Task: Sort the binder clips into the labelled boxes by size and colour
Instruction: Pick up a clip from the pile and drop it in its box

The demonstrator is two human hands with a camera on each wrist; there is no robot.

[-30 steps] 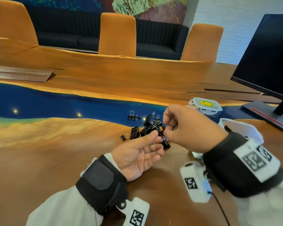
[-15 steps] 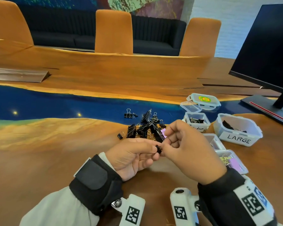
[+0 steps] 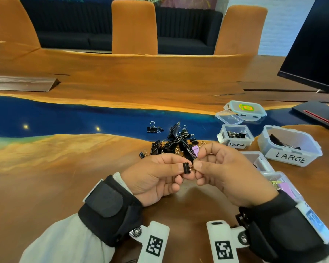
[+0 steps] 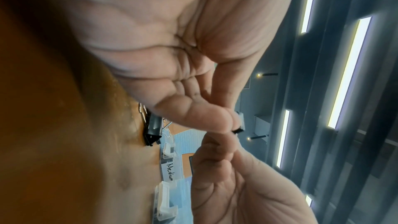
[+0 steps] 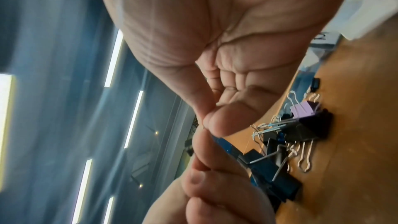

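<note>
A small black binder clip (image 3: 186, 167) hangs between my two hands just above the table. My left hand (image 3: 160, 177) pinches its black body between thumb and forefinger. My right hand (image 3: 224, 171) pinches its wire handle from the right. In the left wrist view only the clip's black edge (image 4: 238, 131) shows past my fingertips. Behind my hands lies the pile of black clips (image 3: 171, 143) with one lilac clip (image 3: 195, 150) in it. The box marked Medium (image 3: 235, 137) and the box marked LARGE (image 3: 289, 147) stand to the right.
Two more clear boxes sit at the right, one by my right wrist holding lilac and gold clips (image 3: 282, 185). A lidded tub (image 3: 245, 109) stands behind the Medium box. A monitor (image 3: 317, 44) and its base fill the far right. Single clips (image 3: 152, 128) lie left of the pile.
Both hands drew back from the pile toward me with the small black clip. The left hand turned from palm-up to pinching the clip's body.
</note>
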